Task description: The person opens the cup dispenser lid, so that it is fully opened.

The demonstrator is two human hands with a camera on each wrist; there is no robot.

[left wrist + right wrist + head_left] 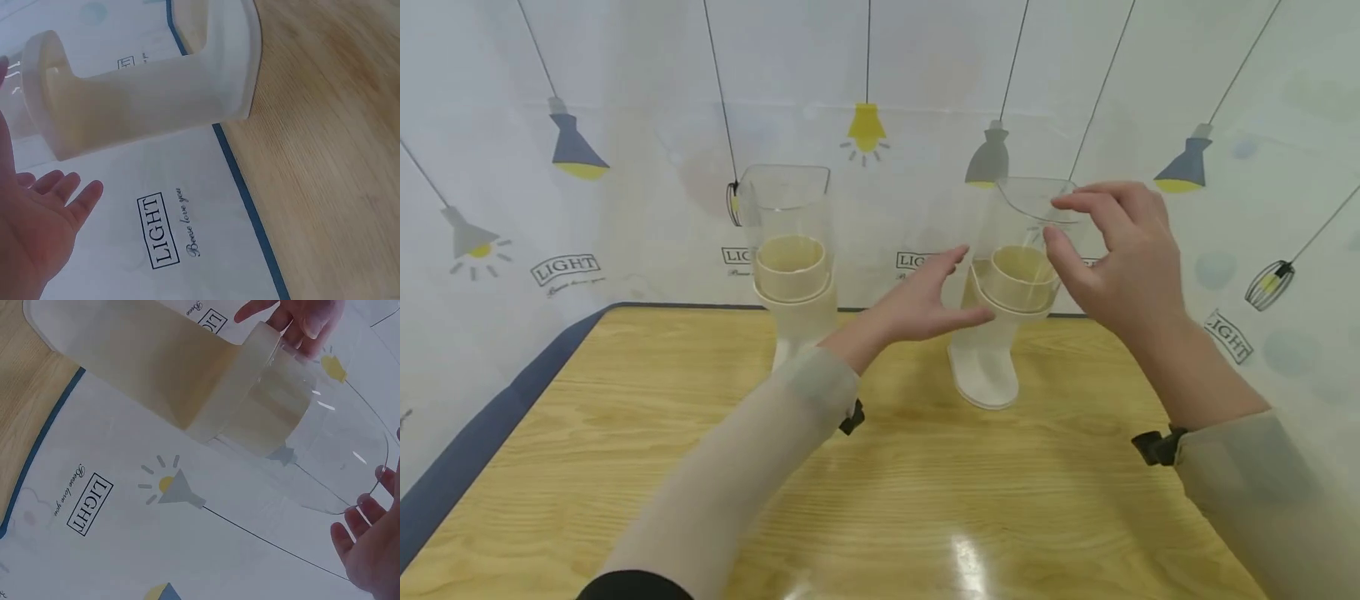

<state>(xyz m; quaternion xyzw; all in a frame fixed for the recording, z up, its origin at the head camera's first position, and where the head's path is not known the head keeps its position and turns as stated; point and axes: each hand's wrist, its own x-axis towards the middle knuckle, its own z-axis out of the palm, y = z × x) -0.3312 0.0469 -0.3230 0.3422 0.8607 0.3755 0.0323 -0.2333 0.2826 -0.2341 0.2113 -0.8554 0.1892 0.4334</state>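
Note:
Two dispenser-like stands, each with a cream base and a clear, open-topped container, stand on the table. My left hand (917, 296), thumb and fingers spread, is beside the collar of the right-hand dispenser (985, 367). In the left wrist view that dispenser's cream body (144, 103) lies just beyond the fingers (84, 203). My right hand (1131, 254) is raised at the top of the same dispenser's clear container (340, 456), thumb and fingers apart. The right wrist view puts its fingertips (357, 522) right at the clear rim.
The left-hand dispenser (805, 312) stands apart from the other, beyond my left forearm. Both are near the back edge of the wooden table (880, 483). Behind it hangs a white sheet (662, 75) printed with lamps and the word LIGHT.

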